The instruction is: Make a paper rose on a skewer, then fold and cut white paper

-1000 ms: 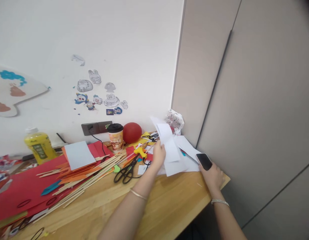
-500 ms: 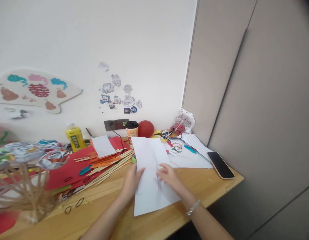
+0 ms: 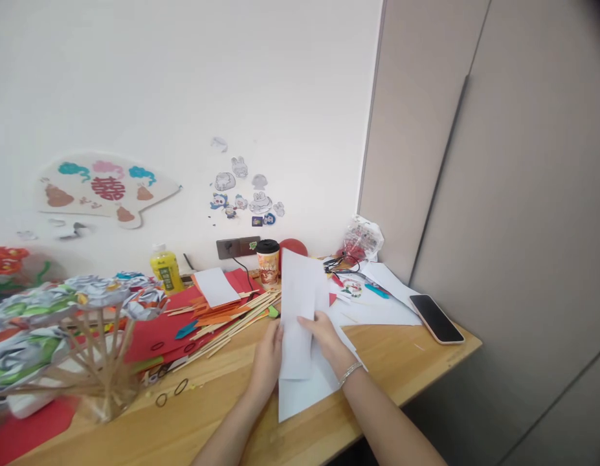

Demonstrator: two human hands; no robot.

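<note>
A folded white paper [image 3: 298, 291] stands raised over the wooden table, with a narrow flap lying over a wider sheet. At its left edge, my left hand [image 3: 269, 355] grips it, the fingertips partly hidden behind the paper. On the right side my right hand [image 3: 327, 335] pinches the flap, thumb in front and the other fingers mostly out of sight. A larger white sheet part [image 3: 304, 401] reaches below the flap towards the table's front edge.
Wooden sticks [image 3: 232, 327] and red paper [image 3: 144, 336] lie left of the hands. Paper flowers [image 3: 37, 353] on sticks stand at far left. Behind are a lidded cup [image 3: 268, 262], yellow bottle [image 3: 166, 268] and red balloon [image 3: 294, 246]. A phone [image 3: 436, 318] lies at right.
The paper has become narrower and more upright, its right part folded over. My right hand has moved closer to my left hand and holds the flap. The view has shifted left.
</note>
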